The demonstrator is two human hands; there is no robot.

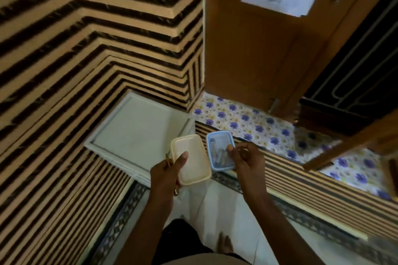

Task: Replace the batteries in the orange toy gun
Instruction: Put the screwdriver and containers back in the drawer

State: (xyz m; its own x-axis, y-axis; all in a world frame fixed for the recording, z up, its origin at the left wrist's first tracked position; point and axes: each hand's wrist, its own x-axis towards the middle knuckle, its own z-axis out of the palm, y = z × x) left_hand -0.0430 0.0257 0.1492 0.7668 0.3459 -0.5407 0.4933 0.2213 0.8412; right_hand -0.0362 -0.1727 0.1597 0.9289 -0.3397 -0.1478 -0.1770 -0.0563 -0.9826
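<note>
Left hand point(165, 171) is gripping a cream lid point(191, 159), thumb lying across its top face, fingers curled beneath; the same grip is also pinching a thin stick-like object point(168, 159) that is poking out above and below the hand, too blurred to identify. Right hand point(247, 157) is holding a small blue box point(220, 150) by its right rim, thumb and fingertips curled over the edge.

Blue box is sitting open, just right of the lid and nearly touching it. Inside it, several short cylindrical pieces point(219, 155) are lying together; they are looking like batteries, but motion blur is preventing a count or confirmation. The lid is showing nothing on it.

The orange toy gun is not showing anywhere in view.

Left of and behind the lid, a white tray point(137, 133) is resting on a striped ledge point(53, 157); its near corner is hidden by the lid and the left hand. Right of the blue box, a floral-papered shelf point(269, 129) is running under a wooden door point(247, 38).

No readable writing or brand marks on box, lid or contents.
</note>
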